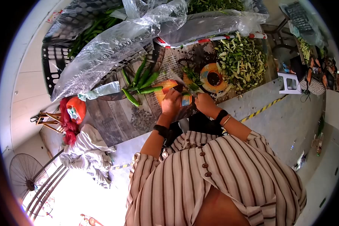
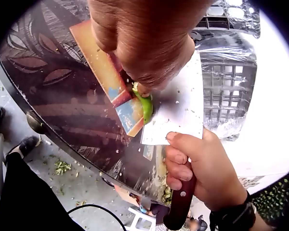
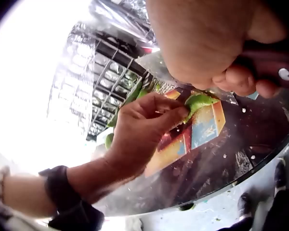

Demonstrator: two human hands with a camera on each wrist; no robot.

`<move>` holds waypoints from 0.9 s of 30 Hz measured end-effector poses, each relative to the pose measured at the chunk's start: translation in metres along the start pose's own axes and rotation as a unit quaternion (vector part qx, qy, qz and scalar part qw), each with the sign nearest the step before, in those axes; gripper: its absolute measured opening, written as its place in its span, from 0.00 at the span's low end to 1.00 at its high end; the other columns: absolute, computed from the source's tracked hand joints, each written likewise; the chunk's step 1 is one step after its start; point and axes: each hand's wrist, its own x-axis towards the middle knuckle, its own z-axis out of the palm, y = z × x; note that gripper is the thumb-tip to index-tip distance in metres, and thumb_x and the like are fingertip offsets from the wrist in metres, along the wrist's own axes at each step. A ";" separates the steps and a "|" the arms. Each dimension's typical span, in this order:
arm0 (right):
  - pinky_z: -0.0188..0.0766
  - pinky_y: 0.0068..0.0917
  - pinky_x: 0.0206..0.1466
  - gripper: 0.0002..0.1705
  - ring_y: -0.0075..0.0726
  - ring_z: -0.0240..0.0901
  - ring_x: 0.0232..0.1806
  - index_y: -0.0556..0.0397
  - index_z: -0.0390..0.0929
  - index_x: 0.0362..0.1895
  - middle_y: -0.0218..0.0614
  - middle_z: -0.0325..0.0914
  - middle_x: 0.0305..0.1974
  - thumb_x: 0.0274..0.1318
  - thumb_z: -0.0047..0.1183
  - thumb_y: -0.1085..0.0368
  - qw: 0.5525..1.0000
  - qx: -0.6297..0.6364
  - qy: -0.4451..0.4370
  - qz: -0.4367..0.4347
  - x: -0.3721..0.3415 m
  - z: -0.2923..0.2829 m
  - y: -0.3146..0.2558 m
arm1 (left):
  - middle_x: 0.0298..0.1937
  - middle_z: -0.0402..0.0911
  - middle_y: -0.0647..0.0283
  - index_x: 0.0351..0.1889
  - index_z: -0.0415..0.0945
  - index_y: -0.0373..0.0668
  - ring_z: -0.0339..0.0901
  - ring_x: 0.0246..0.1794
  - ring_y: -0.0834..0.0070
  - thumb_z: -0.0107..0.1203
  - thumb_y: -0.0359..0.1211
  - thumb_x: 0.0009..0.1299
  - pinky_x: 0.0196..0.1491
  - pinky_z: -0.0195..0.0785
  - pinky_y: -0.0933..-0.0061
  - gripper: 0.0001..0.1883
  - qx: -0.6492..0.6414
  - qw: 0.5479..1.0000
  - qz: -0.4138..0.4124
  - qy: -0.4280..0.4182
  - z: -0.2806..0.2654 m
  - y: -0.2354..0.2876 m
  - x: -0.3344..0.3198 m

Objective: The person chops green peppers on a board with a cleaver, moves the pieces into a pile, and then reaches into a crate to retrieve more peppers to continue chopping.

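Observation:
My left hand (image 1: 171,102) pinches a short piece of green chili pepper (image 3: 198,102) between thumb and fingers, low over an orange and blue printed patch of the tabletop (image 2: 98,62). My right hand (image 2: 197,163) grips the dark wooden handle (image 2: 182,204) of a cleaver, thumb against its wide blade (image 2: 180,103). The blade stands right beside the pepper piece, its surface dotted with small bits. Several whole green chili peppers (image 1: 143,81) lie left of the hands in the head view. A large heap of chopped peppers (image 1: 241,64) spreads to the right.
Clear plastic sheeting (image 1: 113,49) drapes over a black crate (image 1: 52,62) of green peppers at the back left. A silvery packet (image 1: 105,89) lies at the table's left edge, beside an orange bag (image 1: 77,109). A white stool (image 1: 289,83) and other people are at right.

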 end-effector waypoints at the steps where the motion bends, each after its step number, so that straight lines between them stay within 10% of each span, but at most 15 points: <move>1: 0.67 0.46 0.28 0.11 0.57 0.68 0.22 0.65 0.70 0.26 0.53 0.70 0.19 0.52 0.46 0.66 0.999 0.032 0.012 0.000 0.003 0.000 0.003 | 0.29 0.73 0.60 0.27 0.75 0.40 0.73 0.26 0.62 0.56 0.27 0.56 0.29 0.67 0.68 0.03 0.002 1.000 0.003 0.002 0.000 0.000 -0.001; 27: 0.68 0.47 0.29 0.08 0.57 0.70 0.24 0.62 0.72 0.23 0.53 0.71 0.20 0.48 0.45 0.69 0.997 -0.054 -0.062 0.006 0.004 -0.008 -0.016 | 0.29 0.74 0.60 0.26 0.75 0.43 0.74 0.30 0.59 0.56 0.29 0.55 0.31 0.67 0.65 0.02 0.027 0.999 -0.018 0.000 0.003 -0.005 0.000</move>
